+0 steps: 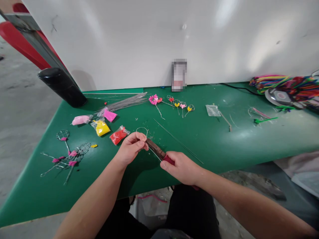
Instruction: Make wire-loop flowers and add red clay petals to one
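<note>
"Where's the piece being worked?"

"The thin silvery metal wire (142,127) is at the head of the dark steel pliers with red handles (156,148). It bends into a round loop just beyond their tips, its tail running back alongside them."

"And the left hand (131,146)?"

"Thumb and fingertips pinched together on the wire, close by the pliers' tips."

"The right hand (183,167)?"

"Wrapped around the pliers' handles, fingers curled, thumb near the wire's tail. Whether the pliers' jaws grip the wire, I can't tell."

"What lies around?"

"On the green worktop (224,146), a clear plastic packet of red pieces (118,135) left of the pliers, and a bundle of straight grey wires (129,102) beyond them."
</note>
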`<state>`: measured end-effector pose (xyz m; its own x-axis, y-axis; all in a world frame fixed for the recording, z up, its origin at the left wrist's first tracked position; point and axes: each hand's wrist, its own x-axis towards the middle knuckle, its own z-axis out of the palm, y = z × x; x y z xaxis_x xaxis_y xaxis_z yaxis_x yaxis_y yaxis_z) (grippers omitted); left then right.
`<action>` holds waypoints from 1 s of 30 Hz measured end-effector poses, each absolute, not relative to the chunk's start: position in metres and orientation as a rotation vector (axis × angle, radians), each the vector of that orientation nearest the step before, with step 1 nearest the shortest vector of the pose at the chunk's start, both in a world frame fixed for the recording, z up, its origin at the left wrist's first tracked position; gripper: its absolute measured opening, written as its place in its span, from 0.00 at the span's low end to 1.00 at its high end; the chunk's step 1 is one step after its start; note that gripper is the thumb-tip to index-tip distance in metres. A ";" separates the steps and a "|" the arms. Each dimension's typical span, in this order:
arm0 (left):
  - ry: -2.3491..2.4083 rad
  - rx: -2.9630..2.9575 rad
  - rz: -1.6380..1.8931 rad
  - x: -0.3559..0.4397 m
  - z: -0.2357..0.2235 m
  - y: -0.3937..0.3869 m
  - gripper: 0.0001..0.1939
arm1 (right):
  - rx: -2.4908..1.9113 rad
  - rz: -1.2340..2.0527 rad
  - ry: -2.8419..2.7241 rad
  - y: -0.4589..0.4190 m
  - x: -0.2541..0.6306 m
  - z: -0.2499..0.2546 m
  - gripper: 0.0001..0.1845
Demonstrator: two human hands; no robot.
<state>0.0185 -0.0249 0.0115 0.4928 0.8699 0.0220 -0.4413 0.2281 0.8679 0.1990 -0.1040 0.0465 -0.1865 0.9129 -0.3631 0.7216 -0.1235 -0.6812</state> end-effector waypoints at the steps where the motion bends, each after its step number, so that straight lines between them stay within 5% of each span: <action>1: 0.549 0.960 0.975 0.019 0.011 -0.025 0.07 | -1.852 1.168 -1.916 -0.104 0.199 0.046 0.17; 30: 0.545 0.940 0.911 0.018 0.011 -0.024 0.08 | -1.767 1.483 -1.907 -0.101 0.205 0.045 0.11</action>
